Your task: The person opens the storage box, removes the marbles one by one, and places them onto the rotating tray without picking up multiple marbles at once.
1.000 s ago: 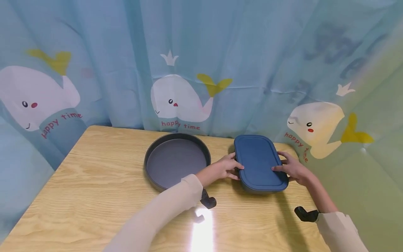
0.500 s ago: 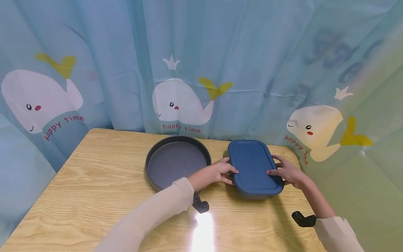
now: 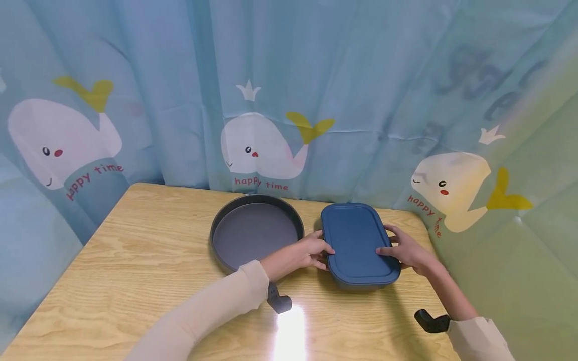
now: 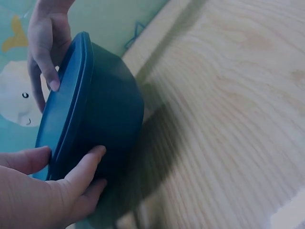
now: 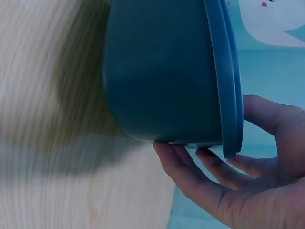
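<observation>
Head view: half-curled hands (image 3: 313, 249) (image 3: 409, 250) grip a blue container (image 3: 360, 253) (thumbs (image 3: 385, 250) atop lid (image 3: 352, 228))

One blue lidded container (image 4: 114, 95), tilted in view, lid (image 4: 59, 109) seated. My left hand (image 4: 47, 195), lower left: thumb at the lid's rim, fingers (image 4: 86, 164) against the side wall. My right hand (image 4: 45, 43), upper left: one digit on the lid. One wood-grain tabletop (image 4: 233, 95), shadowed beside the container. One pale teal curtain (image 4: 109, 19), whale-printed.
</observation>
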Available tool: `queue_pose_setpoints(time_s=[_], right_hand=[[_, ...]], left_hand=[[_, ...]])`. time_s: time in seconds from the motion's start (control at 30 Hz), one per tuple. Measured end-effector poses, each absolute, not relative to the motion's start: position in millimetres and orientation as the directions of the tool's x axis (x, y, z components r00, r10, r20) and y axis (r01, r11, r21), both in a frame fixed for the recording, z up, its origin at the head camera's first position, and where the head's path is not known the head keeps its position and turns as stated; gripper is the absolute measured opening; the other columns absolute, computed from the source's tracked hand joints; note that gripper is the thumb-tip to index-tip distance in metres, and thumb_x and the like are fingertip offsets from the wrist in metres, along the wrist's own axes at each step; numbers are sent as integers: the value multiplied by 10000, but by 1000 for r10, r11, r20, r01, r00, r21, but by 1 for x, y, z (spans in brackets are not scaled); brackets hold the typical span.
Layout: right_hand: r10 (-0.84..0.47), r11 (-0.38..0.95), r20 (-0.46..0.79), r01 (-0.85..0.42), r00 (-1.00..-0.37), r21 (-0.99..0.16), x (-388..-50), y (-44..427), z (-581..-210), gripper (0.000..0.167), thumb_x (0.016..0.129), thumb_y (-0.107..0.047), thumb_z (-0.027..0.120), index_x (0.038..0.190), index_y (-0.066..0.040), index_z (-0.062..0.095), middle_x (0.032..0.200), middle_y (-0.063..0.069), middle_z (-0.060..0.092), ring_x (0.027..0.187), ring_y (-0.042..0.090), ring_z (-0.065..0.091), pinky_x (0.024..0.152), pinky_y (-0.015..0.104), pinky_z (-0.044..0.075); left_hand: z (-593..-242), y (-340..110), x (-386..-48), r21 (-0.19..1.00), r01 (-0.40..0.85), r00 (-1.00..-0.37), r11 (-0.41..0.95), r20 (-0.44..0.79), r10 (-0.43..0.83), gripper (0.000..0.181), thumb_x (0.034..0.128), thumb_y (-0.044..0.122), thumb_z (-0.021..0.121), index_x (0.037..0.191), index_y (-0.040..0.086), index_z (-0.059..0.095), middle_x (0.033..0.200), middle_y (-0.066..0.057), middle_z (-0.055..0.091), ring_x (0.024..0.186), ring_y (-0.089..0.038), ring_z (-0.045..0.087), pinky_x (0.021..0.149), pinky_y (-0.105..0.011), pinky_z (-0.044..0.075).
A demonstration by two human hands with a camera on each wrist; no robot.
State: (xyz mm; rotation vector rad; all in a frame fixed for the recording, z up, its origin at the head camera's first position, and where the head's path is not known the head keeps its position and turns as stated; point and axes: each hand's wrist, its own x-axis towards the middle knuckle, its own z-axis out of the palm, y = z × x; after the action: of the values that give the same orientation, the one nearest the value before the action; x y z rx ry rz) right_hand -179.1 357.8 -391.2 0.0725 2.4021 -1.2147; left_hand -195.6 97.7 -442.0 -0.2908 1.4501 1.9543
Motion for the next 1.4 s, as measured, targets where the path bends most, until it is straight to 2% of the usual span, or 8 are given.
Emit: queue_pose_setpoints(time_s=[0.13, 0.37, 0.7, 0.87, 1.13, 1.4], right_hand=[[-146, 603, -403, 242, -903, -760, -177, 353, -395, 895, 940, -99, 706, 1566, 26, 80, 1441, 434, 274, 940, 363, 668, 690, 478, 593], [-158, 596, -371, 211, -915, -775, -171, 346, -403, 855, 933, -64, 700, 1559, 28, 125, 1427, 438, 295, 992, 405, 646, 682, 492, 594], [-153, 557, -338, 202, -928, -806, -168, 337, -413, 825, 922, -16, 696, 1554, -10, 165, 1422, 417, 307, 919, 365, 667, 652, 465, 600], [-149, 546, -340, 210, -929, -811, -167, 335, -418, 843, 922, -15, 695, 1555, -2, 138, 1425, 429, 293, 951, 388, 658, 651, 467, 598], [-147, 536, -346, 220, -926, -815, -167, 336, -421, 854, 924, -15, 688, 1556, 4, 113, 1434, 436, 273, 1008, 438, 635, 665, 488, 596], [-131, 532, -354, 236, -926, -813, -166, 338, -429, 837, 926, -20, 686, 1555, -10, 132, 1429, 424, 294, 1003, 422, 638, 673, 482, 595]], left_hand=[[-444, 93, -192, 772, -619, -754, -143, -533, 385, 862, 883, -168, 583, 1600, 71, 170, 1286, -335, 523, 1240, -473, 513, 964, -666, 426], [-449, 88, -183, 774, -619, -758, -131, -545, 359, 849, 880, -169, 572, 1596, 65, 181, 1254, -313, 541, 1216, -460, 528, 955, -665, 435], [-452, 82, -178, 802, -582, -792, -131, -523, 315, 861, 873, -187, 550, 1600, 69, 166, 1515, -247, 363, 1132, -419, 577, 936, -665, 450], [-452, 82, -176, 809, -575, -799, -124, -522, 297, 852, 879, -183, 550, 1600, 83, 182, 1498, -236, 381, 1083, -399, 603, 922, -653, 466], [-454, 84, -175, 818, -563, -811, -121, -518, 271, 825, 878, -170, 557, 1589, 78, 220, 1570, -193, 310, 1106, -367, 588, 887, -603, 507], [-453, 86, -172, 821, -556, -816, -126, -512, 268, 790, 888, -152, 568, 1579, 81, 263, 1531, -173, 378, 1083, -339, 598, 844, -542, 542]])
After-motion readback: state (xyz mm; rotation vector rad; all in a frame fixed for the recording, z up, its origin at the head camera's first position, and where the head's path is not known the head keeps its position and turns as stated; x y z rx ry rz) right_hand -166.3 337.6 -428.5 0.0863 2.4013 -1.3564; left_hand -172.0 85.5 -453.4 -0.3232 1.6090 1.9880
